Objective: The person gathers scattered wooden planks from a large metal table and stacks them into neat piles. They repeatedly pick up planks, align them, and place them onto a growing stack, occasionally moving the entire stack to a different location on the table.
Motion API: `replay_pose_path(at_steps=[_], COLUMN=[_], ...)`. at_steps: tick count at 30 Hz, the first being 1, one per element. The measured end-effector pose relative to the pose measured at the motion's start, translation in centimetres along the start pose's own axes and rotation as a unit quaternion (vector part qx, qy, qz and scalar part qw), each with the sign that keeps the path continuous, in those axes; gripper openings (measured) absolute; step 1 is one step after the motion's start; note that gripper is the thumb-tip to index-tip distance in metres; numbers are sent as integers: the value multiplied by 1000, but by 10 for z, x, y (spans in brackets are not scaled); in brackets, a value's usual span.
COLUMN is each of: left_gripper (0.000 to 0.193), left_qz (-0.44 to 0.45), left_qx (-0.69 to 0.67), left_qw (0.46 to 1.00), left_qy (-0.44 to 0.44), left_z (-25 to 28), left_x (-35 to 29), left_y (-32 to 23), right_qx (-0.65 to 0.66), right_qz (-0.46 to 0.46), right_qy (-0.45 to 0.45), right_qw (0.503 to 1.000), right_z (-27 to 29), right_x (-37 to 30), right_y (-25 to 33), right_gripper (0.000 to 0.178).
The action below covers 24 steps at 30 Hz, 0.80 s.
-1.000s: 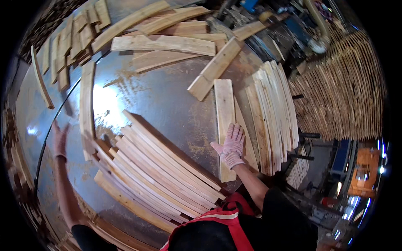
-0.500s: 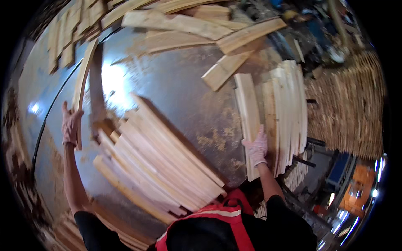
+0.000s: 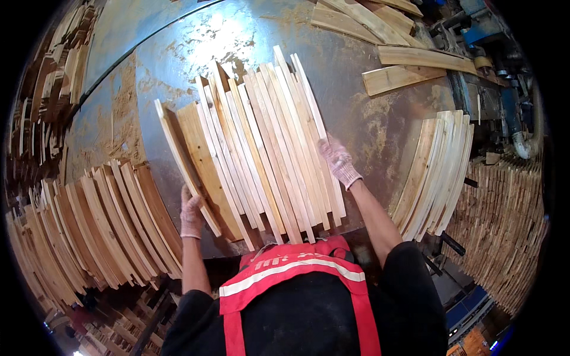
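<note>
In front of me, a row of pale wooden boards (image 3: 276, 148) stands on edge, packed side by side, their ends uneven. My left hand (image 3: 191, 212), in a light knitted glove, is closed on the near end of a separate wooden board (image 3: 181, 160) tilted on its edge, left of the row. Between that board and the row, a wider yellowish board (image 3: 208, 166) leans with its face showing. My right hand (image 3: 339, 161), gloved likewise, grips the row's outermost right board (image 3: 312, 98), its fingers partly hidden against the wood.
The metal tabletop (image 3: 380, 142) carries sawdust patches. Another group of boards (image 3: 433, 172) stands at the right edge, and a long row of boards (image 3: 101, 219) at the left. Loose planks (image 3: 409, 77) lie far right beside machinery (image 3: 493, 47). A tall wood stack (image 3: 499, 219) rises beyond.
The view has shifted. My left hand has brought its board beside the central row. My right hand has moved left from the right-hand group to the row's right side, apparently with a board.
</note>
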<state>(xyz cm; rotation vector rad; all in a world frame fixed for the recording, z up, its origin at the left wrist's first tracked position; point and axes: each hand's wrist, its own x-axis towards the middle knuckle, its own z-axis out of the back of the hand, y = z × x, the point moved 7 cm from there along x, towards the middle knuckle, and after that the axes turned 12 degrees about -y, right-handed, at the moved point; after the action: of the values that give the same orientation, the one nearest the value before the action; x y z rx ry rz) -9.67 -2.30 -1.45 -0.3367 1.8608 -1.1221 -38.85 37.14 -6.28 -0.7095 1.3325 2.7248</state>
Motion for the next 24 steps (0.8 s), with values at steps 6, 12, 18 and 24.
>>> replay_pose_path(at_steps=[6, 12, 18, 24], left_gripper=[59, 55, 74, 68], left_qz=[93, 94, 105, -382], left_qx=[-140, 17, 563, 405], left_qw=[985, 994, 812, 827], left_qy=[-29, -48, 116, 75], left_z=[53, 52, -31, -277], left_x=[7, -13, 26, 116], left_y=[55, 45, -2, -149], right_qx=[157, -57, -151, -117], right_qz=[3, 111, -92, -256], right_qy=[-49, -160, -399, -460], right_qw=[986, 979, 900, 842], right_z=[-11, 36, 159, 188], right_x=[-12, 10, 115, 210], right_y=[-68, -19, 18, 5], right_gripper=[63, 68, 106, 123])
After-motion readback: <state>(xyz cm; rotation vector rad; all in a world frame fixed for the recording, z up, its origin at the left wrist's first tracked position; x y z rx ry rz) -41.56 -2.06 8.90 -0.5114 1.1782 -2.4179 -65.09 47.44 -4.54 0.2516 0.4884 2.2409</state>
